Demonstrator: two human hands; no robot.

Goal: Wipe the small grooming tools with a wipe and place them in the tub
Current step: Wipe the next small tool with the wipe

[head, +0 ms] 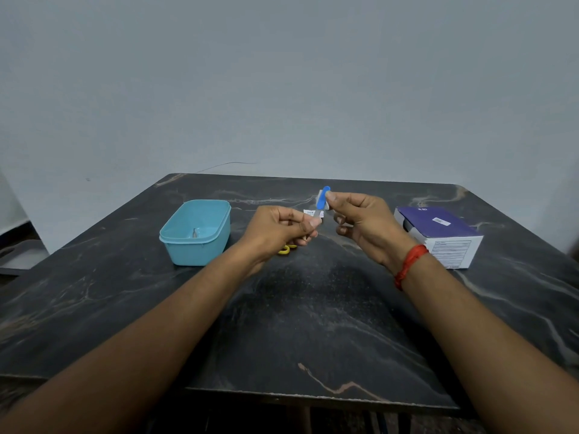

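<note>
Both hands are raised over the middle of the dark marble table (313,324). My left hand (279,230) pinches the metal end of a blue-handled nail file (323,198). My right hand (360,223) presses a small white wipe (322,195) against the file's blue handle. A light blue tub (194,245) stands at the left with a small metal tool (195,233) lying inside. Yellow scissor handles (285,249) show under my left hand, mostly hidden.
A purple and white box (438,236) sits at the right of the table. Torn white wipe packets (310,212) lie on the table behind my hands. A red thread is tied around my right wrist. A pale wall rises behind the table.
</note>
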